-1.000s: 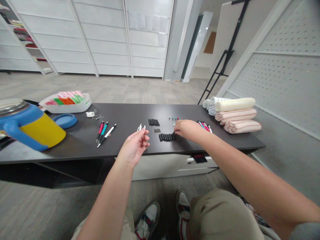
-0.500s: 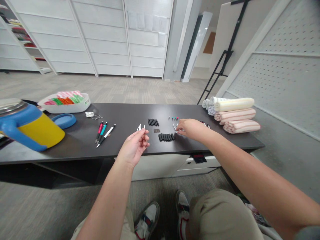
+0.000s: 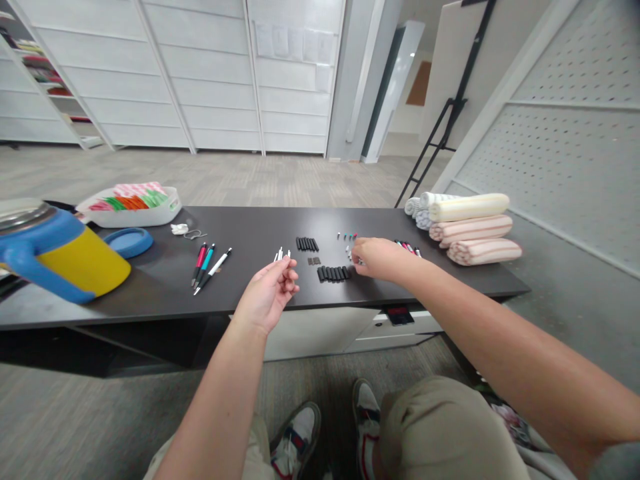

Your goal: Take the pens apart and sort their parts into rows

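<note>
My left hand (image 3: 273, 285) is closed, pinching several thin white pen refills (image 3: 281, 255) whose ends stick up past the fingertips. My right hand (image 3: 373, 257) reaches down to the tabletop with curled fingers, beside small silvery-white pen parts (image 3: 349, 252); what its fingertips grip is hidden. Between the hands lie two rows of black rubber pen grips, a far row (image 3: 307, 244) and a near row (image 3: 333, 274). Small brownish pieces (image 3: 313, 261), too small to name, lie between these rows. Tiny coloured pen buttons (image 3: 347, 236) stand beyond my right hand.
Three assembled pens (image 3: 206, 265) lie left on the dark table (image 3: 250, 223). Coloured pen barrels (image 3: 409, 248) sit partly behind my right wrist. Rolled towels (image 3: 473, 227) are stacked at the right. A blue-yellow jug (image 3: 83, 260), blue lid (image 3: 129, 242) and white basket (image 3: 170, 205) occupy the left.
My right hand has shifted very slightly right, and more of the coloured barrels shows behind its wrist. My left hand keeps its place with the refills.
</note>
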Demonstrator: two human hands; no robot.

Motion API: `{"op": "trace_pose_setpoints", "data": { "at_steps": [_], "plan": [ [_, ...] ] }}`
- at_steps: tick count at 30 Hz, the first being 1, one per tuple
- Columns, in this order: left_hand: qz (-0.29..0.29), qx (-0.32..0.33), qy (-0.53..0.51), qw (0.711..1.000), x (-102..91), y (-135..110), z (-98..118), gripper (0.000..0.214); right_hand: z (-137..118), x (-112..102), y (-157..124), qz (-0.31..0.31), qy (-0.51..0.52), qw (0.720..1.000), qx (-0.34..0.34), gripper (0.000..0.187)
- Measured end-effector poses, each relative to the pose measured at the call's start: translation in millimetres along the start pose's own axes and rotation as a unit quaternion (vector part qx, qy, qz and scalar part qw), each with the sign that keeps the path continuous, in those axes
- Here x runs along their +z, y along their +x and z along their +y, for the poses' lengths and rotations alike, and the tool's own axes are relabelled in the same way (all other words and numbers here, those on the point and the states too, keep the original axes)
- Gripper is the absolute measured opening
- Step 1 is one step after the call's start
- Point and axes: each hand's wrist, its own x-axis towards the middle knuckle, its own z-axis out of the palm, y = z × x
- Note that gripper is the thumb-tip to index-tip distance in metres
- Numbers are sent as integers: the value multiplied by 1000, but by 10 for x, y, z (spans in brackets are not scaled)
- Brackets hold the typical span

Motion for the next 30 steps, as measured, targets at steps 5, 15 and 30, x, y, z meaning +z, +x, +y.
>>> {"op": "trace_pose_setpoints", "data": {
  "at_steps": [5, 15, 30],
  "plan": [
    [0, 3, 1, 1000, -7, -9, 13, 36, -8, -8, -212, 118, 119, 984, 56, 8],
    [1, 1, 5, 1000, 9, -14, -10, 40, -338, 520, -654, 188, 327, 904, 201, 10],
    [7, -6, 3, 1000, 19, -19, 5, 36, -690, 719, -866, 260, 171, 937, 160, 25]
  ]
}}
